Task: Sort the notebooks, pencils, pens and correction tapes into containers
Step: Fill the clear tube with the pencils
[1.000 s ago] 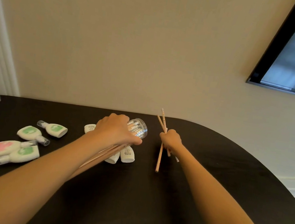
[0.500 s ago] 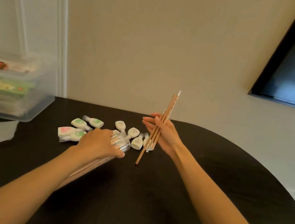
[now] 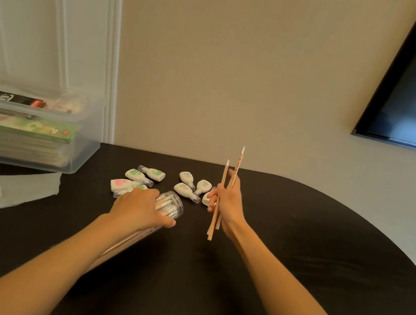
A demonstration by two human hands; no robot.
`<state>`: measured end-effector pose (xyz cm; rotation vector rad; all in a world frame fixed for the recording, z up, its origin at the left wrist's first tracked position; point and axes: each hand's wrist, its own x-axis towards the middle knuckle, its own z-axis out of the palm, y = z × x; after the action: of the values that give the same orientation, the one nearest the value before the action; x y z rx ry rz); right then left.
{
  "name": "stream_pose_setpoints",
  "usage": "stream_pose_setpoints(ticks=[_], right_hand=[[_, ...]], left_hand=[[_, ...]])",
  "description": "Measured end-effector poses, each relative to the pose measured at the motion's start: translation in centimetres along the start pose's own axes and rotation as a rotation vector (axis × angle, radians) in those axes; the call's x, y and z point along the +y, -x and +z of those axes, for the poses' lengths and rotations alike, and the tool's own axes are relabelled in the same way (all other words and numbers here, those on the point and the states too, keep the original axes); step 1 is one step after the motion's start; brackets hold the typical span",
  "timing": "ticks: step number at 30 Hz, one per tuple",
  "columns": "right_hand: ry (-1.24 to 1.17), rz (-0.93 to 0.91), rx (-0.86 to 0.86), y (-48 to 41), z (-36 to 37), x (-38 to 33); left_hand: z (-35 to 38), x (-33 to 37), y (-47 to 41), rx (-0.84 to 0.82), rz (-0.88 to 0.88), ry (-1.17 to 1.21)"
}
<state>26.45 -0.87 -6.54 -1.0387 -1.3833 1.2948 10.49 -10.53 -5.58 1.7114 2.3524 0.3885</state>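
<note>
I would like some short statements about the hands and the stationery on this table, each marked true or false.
1. The right hand holds pencils above the black table. True.
2. The left hand grips a clear jar that stands upright. False: the jar is tipped over, its base pointing away from the person.
3. The correction tapes lie inside the clear bin. False: they lie on the table.
4. The clear bin holds notebooks. True.
</note>
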Motion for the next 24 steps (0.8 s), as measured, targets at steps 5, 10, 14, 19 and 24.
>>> stream_pose_setpoints(ticks=[5, 10, 14, 19, 24], right_hand=[[-0.251, 0.152, -0.08, 0.9, 0.3, 0.3], [-0.503, 0.314, -0.183, 1.3, 0.0, 0.6], [-0.565, 0.403, -0.2, 1.5, -0.1, 0.9], [-0.589, 0.439, -0.199, 1.8, -0.5, 0.9], [-0.544, 0.433, -0.163, 1.5, -1.2, 1.4]], left_hand=[[0.4, 0.1, -0.3, -0.007, 0.015, -0.008], [0.9, 0.3, -0.6, -0.021, 0.037, -0.008], [1.1, 0.5, -0.7, -0.023, 0.055, -0.001], [1.5, 1.0, -0.6, 0.035, 0.084, -0.124], [2.8, 0.4, -1.2, 0.002, 0.227, -0.301]])
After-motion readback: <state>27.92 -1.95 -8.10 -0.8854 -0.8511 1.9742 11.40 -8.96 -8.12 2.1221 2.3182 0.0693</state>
